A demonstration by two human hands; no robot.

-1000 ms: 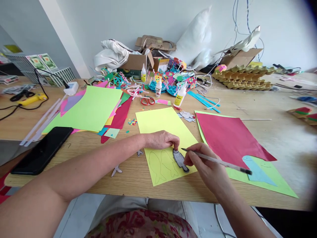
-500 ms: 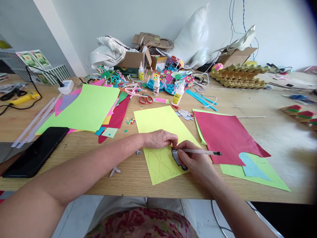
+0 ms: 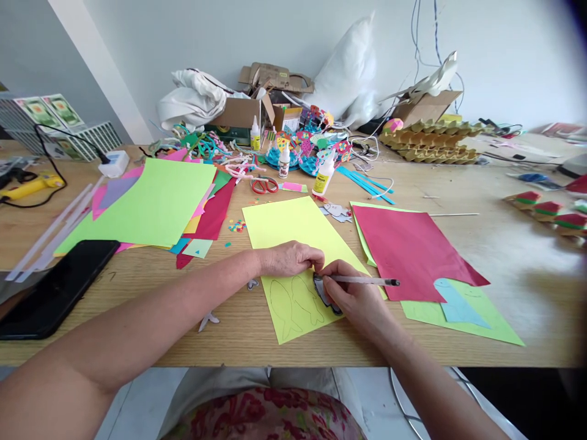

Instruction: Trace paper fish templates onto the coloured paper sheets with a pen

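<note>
On a sheet of yellow paper point(image 3: 287, 226) lies a small grey cutout point(image 3: 324, 294) with a dark edge, partly covered by my right hand point(image 3: 351, 293). That hand is closed around a slim pen point(image 3: 364, 280), its back end pointing right and its tip hidden by the fingers near the cutout's upper end. My left hand point(image 3: 291, 258) rests on the sheet with its fingers bent and closed, the fingertips pressing down at the top of the cutout. Two pencilled fish outlines point(image 3: 282, 311) show on the sheet to the left. Small paper cutouts point(image 3: 208, 321) lie below my left forearm.
Coloured sheets point(image 3: 132, 205) and a black phone point(image 3: 59, 287) lie on the left. A red sheet point(image 3: 403, 250) over green paper is at the right. Behind stand glue bottles point(image 3: 323, 174), red scissors point(image 3: 265, 185), craft pieces and egg trays point(image 3: 426, 143).
The view has shifted slightly, so most things sit a little further left. My right hand and the pen have moved slightly along the cutout's edge at most; both hands keep their hold.
</note>
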